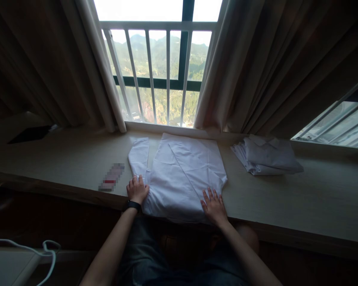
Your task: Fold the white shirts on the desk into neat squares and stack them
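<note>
A white shirt (185,174) lies partly folded on the window ledge, its near edge at the ledge's front. One sleeve (139,155) sticks out at the left and points toward the window; a diagonal fold line crosses the body. My left hand (137,190), with a dark band on the wrist, rests on the cloth at the base of that sleeve, fingers stretched out. At the lower right of the shirt, my right hand (214,206) lies flat with its fingers spread.
The pale ledge (286,202) runs across the view. A stack of folded white cloth (268,155) sits to the right. A blurred-out item (111,177) lies left, a dark flat object (30,134) farther left. Curtains (241,59) flank the barred window (159,71). A white cable (52,254) hangs lower left.
</note>
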Demonstrator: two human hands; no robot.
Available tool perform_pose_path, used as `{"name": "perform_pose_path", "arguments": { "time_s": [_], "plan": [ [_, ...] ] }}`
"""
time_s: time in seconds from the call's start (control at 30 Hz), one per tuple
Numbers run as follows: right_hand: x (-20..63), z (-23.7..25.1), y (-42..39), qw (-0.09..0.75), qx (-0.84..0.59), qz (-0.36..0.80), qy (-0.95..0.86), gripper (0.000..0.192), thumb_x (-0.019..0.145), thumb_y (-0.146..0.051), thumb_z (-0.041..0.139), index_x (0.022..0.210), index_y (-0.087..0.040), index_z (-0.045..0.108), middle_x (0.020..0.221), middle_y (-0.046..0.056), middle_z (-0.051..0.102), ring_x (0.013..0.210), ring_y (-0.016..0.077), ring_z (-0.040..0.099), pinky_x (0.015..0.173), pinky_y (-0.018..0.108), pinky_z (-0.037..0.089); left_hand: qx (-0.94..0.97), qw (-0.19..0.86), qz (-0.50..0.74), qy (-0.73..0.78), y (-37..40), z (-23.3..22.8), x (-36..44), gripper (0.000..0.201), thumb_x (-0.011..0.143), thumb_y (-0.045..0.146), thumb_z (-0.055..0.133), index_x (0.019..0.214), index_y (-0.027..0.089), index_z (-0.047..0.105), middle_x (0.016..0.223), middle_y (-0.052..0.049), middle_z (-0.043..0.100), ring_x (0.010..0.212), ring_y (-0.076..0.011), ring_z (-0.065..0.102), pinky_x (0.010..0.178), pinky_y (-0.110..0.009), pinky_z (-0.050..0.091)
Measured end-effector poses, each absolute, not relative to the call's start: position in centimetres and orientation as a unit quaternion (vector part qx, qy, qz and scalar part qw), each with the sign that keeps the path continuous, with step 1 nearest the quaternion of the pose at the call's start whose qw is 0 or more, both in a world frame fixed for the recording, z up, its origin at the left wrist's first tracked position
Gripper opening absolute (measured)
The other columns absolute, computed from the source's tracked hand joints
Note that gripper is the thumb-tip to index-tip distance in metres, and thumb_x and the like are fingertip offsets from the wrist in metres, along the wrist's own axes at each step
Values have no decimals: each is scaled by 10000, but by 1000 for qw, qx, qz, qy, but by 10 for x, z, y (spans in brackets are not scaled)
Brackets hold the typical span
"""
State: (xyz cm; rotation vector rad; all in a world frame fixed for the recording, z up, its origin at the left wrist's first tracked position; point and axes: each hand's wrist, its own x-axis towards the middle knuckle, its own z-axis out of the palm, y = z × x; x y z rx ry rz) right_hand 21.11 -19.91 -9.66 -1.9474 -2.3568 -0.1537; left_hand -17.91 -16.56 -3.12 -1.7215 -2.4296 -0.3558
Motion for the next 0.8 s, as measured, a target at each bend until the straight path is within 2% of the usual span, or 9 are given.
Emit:
{"name": "perform_pose_path", "arguments": {
  "time_s": [0.1,0.17,0.37,0.5,0.67,0.8],
  "plan": [
    [212,-95,-200,43,-636,-51,-769,573,1018,-463,306,1555,-269,356,1641,71,215,1514,320,208,1205,549,180,-590,40,-106,-799,-141,-26,-182,599,834,216,535,1426,142,485,1461,-210,465,1312,-357,455,1029,-476,407],
    [212,-94,-200,44,-635,-50,-769,573,1019,-465,305,1555,-269,357,1642,70,215,1516,318,206,1203,545,191,-574,4,-103,-813,-124,-21,-191,597,837,189,520,1431,153,477,1424,-209,507,1290,-348,493,1010,-468,427],
    [216,-97,-201,56,-629,-55,-773,566,1017,-460,321,1547,-271,377,1635,70,239,1515,315,213,1202,539,208,-471,-54,-108,-874,-94,0,-249,489,873,270,490,1313,64,543,1158,-255,671,1018,-357,669,792,-412,523],
    [229,-99,-204,71,-616,-67,-781,557,1019,-463,321,1536,-271,399,1631,66,254,1513,305,223,1202,531,220,-437,-59,-114,-890,-94,8,-288,519,918,307,436,1350,28,510,1236,-261,653,1089,-345,656,848,-399,514],
    [263,-103,-211,75,-599,-64,-795,574,1016,-493,306,1533,-262,405,1631,62,256,1514,300,223,1199,535,237,-468,-61,-99,-876,-90,12,-307,607,855,357,555,1399,94,499,1272,-224,647,1135,-348,628,910,-412,494],
    [290,-99,-213,55,-597,-21,-800,588,1001,-536,325,1518,-278,430,1618,51,299,1499,309,263,1179,548,283,-551,-40,-53,-832,-73,14,-293,689,738,336,678,1403,233,529,1459,-164,520,1325,-404,457,1061,-528,372]
  ]
}}
